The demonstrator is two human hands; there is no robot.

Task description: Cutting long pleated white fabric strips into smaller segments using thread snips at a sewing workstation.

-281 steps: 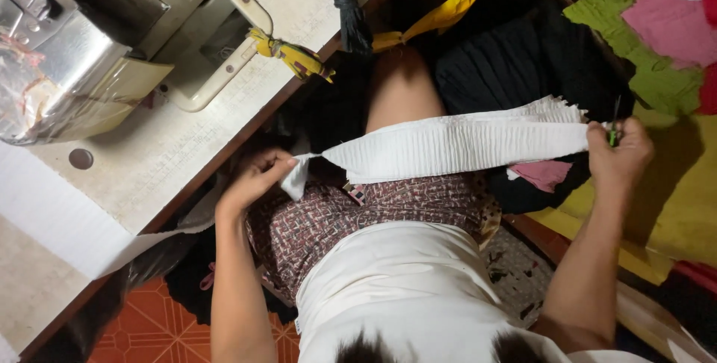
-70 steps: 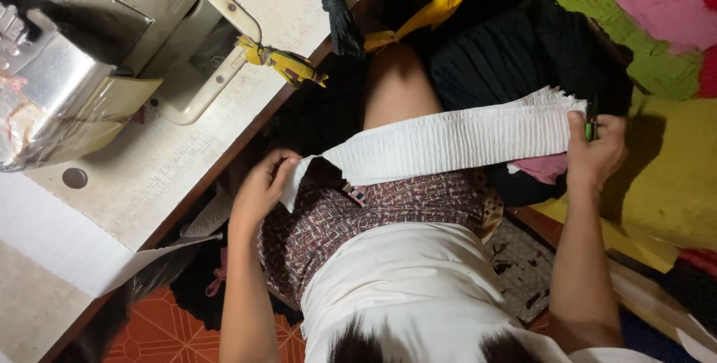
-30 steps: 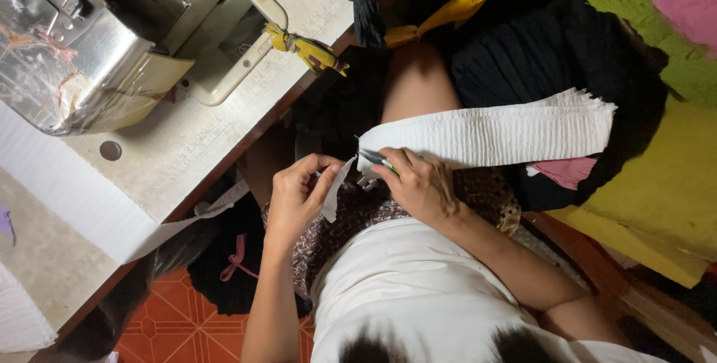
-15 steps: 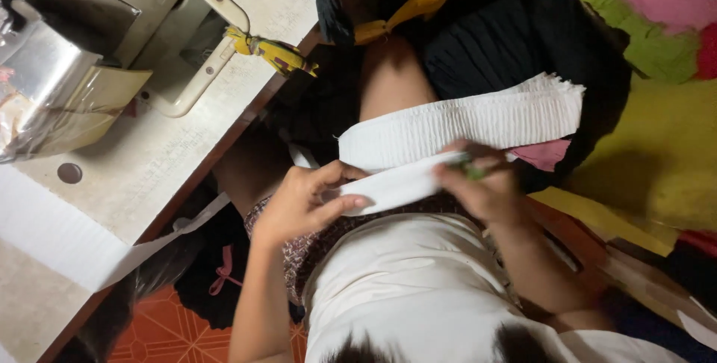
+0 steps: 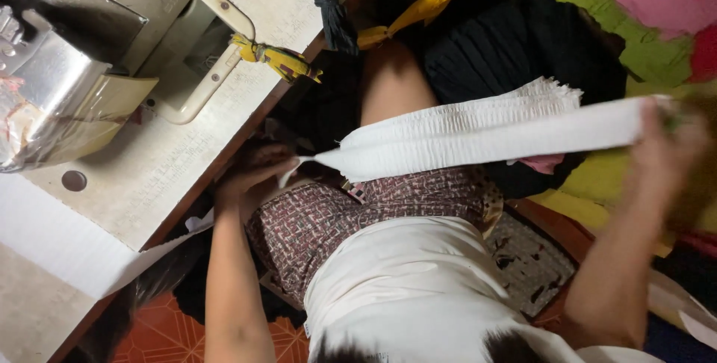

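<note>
A white pleated fabric strip [image 5: 478, 131] is stretched taut above the lap, its narrow end pinched in the left hand [image 5: 254, 176], its far end grasped in the blurred right hand [image 5: 668, 146], so even tension seems needed for the measuring in hand.

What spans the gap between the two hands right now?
Head view: a white pleated strip, pulled taut from the left hand to the blurred right hand, above the lap.

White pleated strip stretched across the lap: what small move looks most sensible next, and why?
Probably steady the right hand so the strip holds taut. The left hand pinches its narrow end by the table edge, the strip spans the lap in two layers, and the right hand is motion-blurred at the far end.
</note>
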